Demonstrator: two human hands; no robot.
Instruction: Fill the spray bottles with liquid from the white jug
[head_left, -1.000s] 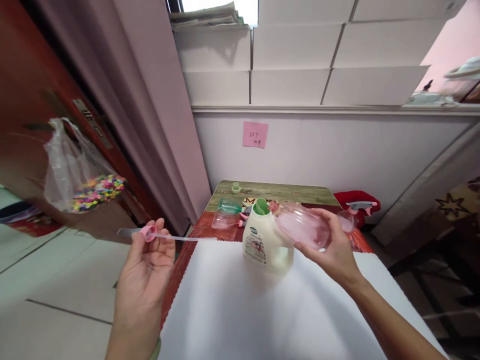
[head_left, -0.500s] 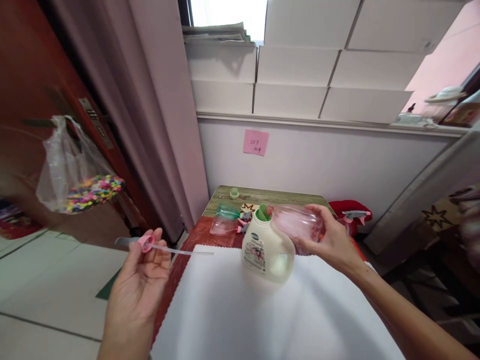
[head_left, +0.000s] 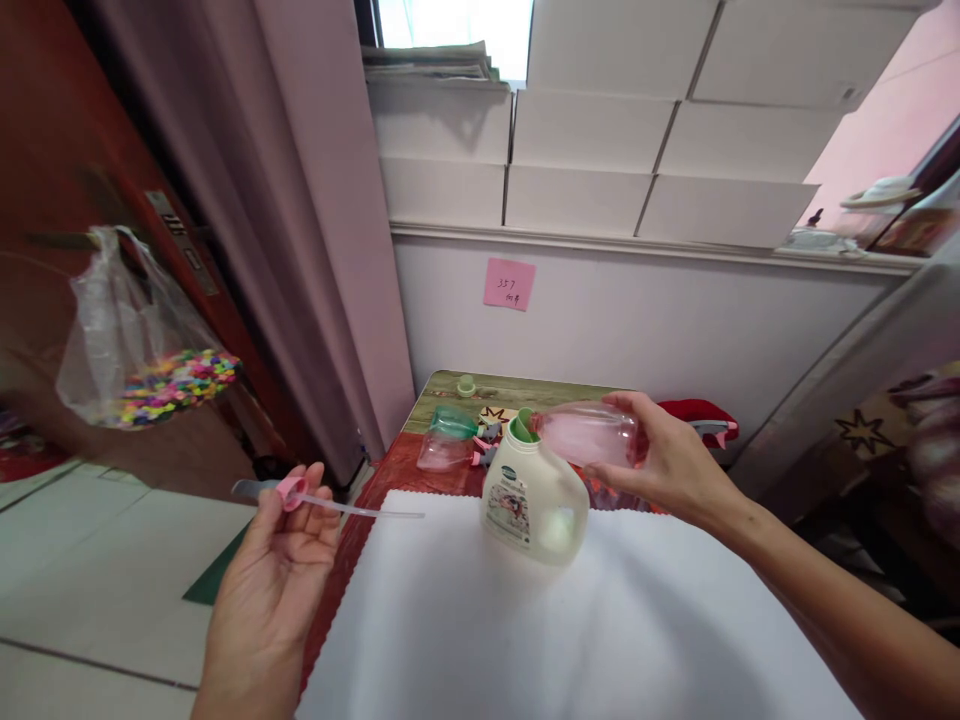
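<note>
My right hand (head_left: pixel 660 450) grips a clear pink spray bottle (head_left: pixel 589 434) tipped onto its side, its neck at the green spout of a cream detergent jug (head_left: pixel 529 510). The jug stands upright and uncapped on the white mat (head_left: pixel 465 620), its handle toward the right. Off to the left, my left hand (head_left: pixel 281 560) pinches a spray nozzle (head_left: pixel 291 492) with a pink collar, its thin clear tube pointing right. Behind the jug lie a green spray bottle (head_left: pixel 452 422) and another pink spray bottle (head_left: pixel 442 453).
A small green cap (head_left: pixel 466 385) sits at the table's back left. Behind the table, a pink note (head_left: pixel 510 284) sticks to the wall. At far left, a plastic bag of colourful bits (head_left: pixel 142 340) hangs from the door handle. A red object (head_left: pixel 694 412) lies at the back right.
The pink bottle in my right hand has tilted further toward level, its base rising, with its neck still at the jug's spout. My left hand has barely moved with the nozzle.
</note>
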